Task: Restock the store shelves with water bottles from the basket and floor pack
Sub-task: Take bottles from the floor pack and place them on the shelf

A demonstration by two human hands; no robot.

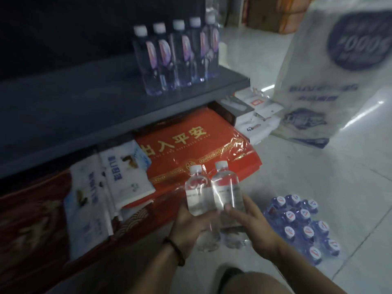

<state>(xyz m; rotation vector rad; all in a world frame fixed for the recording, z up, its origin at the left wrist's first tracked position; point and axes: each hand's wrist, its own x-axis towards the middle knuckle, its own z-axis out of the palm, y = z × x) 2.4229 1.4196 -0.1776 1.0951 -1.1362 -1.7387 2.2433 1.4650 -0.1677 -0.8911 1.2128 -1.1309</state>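
Head view: left hand fingers curl round one water bottle; right hand grasps second bottle just beside; floor pack right of fingers; shelf bottles well above.

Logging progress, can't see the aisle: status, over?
Left hand grips left bottle, right hand grips right bottle. Both below the shelf, unshelved. Nothing seen blocking the way up.

1 dark cord bracelet on the wrist of the left hand
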